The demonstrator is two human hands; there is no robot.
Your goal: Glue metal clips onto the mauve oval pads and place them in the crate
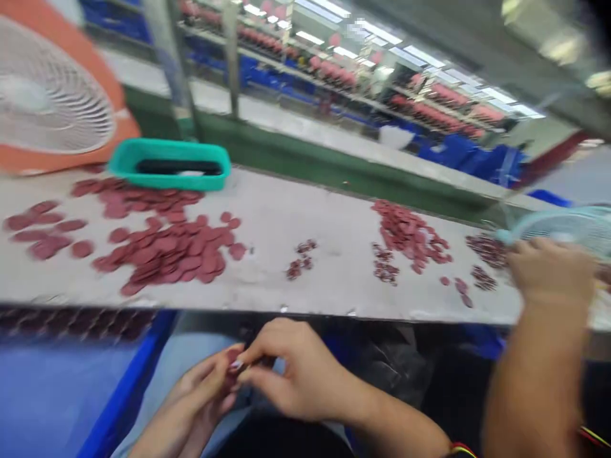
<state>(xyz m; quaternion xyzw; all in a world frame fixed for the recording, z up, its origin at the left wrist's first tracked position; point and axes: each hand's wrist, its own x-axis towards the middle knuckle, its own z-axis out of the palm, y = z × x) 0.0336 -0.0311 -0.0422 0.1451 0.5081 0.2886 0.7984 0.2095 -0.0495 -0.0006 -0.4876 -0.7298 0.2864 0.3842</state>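
Note:
Low in front of the bench, over the lap, my left hand pinches a dark red disc between thumb and fingers. My right hand meets it there, thumb and forefinger closed at the disc's edge beside a small shiny bit. What exactly the right fingers grip is hidden and blurred. Beyond the hands, on the bench, lie a large heap of red discs to the left and a small cluster of shiny dark red pieces near the middle.
A teal tray holding something dark stands beside an orange fan. More small discs lie at right, near a co-worker's arm reaching to a pale blue basket. A blue bin is at lower left.

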